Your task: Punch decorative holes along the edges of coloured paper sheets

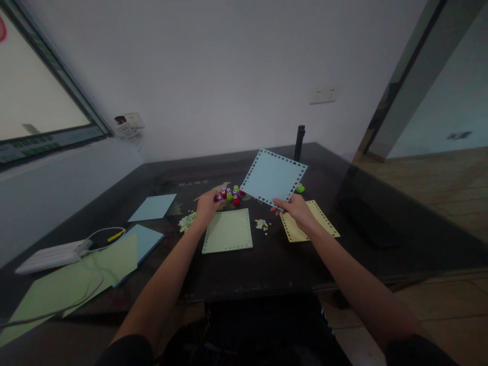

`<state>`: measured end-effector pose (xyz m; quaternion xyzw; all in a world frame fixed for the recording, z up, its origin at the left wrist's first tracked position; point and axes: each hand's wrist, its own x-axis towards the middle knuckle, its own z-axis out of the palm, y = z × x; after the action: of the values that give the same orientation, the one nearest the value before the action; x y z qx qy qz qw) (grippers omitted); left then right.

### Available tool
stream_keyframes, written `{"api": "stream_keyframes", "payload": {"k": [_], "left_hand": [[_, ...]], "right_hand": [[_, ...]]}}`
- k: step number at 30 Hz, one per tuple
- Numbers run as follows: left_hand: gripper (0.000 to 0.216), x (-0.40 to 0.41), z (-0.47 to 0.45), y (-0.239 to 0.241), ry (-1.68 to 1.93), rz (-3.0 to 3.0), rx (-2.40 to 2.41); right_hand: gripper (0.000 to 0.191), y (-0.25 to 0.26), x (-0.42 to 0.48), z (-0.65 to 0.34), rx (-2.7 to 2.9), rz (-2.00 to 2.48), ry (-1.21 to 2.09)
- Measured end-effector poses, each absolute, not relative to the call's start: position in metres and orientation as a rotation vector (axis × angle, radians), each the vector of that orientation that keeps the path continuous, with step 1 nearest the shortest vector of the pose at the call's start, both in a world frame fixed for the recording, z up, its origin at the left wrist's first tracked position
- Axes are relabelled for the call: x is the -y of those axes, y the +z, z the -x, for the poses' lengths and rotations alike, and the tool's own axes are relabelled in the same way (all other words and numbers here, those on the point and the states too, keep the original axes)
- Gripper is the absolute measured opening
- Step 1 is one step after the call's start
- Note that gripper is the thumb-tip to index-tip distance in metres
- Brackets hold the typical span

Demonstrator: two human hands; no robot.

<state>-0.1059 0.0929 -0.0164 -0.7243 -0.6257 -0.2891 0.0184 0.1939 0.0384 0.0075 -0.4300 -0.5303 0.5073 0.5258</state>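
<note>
My right hand (296, 209) pinches the lower corner of a light blue paper sheet (273, 178) with punched holes along its edges, holding it tilted above the dark table (267, 264). My left hand (208, 206) is closed beside a cluster of small coloured hole punches (231, 194), with fingers on a purple one. A green punched sheet (229, 231) lies flat between my hands. A yellow punched sheet (308, 221) lies under my right hand.
Paper confetti (262, 224) is scattered near the sheets. A lone green punch (300, 189) sits behind the blue sheet. Plain blue and green papers (102, 264), a white power strip (49, 256) and cables lie at the left. A dark post (299, 142) stands at the back.
</note>
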Motion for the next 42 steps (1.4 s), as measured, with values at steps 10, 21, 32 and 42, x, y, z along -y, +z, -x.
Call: {"api": "stream_keyframes", "payload": {"k": [10, 21, 32, 42], "left_hand": [[0.039, -0.041, 0.032, 0.004, -2.05, 2.753, 2.177], [0.022, -0.022, 0.023, -0.003, -3.108, 2.483, 2.303], [0.03, -0.017, 0.016, -0.011, -3.154, 2.589, 2.203], [0.024, -0.013, 0.015, -0.007, -3.152, 2.676, 2.148]], "right_hand": [[0.036, 0.003, -0.026, -0.197, 1.22, 1.01, 1.233], [0.034, -0.013, -0.03, -0.191, 1.264, 1.032, 1.209], [0.031, -0.025, -0.034, -0.192, 1.426, 1.048, 1.061], [0.028, -0.02, -0.033, -0.193, 1.505, 1.074, 0.992]]}}
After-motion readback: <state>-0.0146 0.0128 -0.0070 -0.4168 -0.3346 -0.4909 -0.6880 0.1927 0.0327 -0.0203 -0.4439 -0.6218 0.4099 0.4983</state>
